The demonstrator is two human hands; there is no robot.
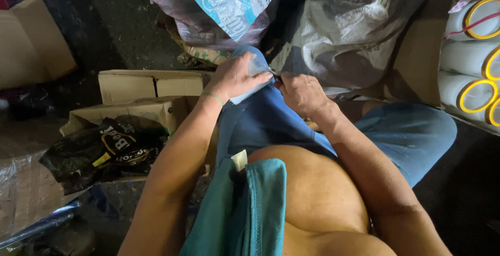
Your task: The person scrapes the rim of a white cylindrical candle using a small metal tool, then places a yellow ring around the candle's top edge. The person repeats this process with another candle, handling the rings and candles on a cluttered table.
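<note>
One thin clear plastic bag [255,71] lies over the person's knee, held between both hands. The left hand [237,77] presses on it with its grip closed over the bag's left part; the right hand [301,93] pinches the bag's right edge in a narrow grip. To the left stand two cardboard boxes [151,85], the nearer one holding one black printed bag [112,149]. At far right, four white rolls [476,58] with yellow rims are stacked.
</note>
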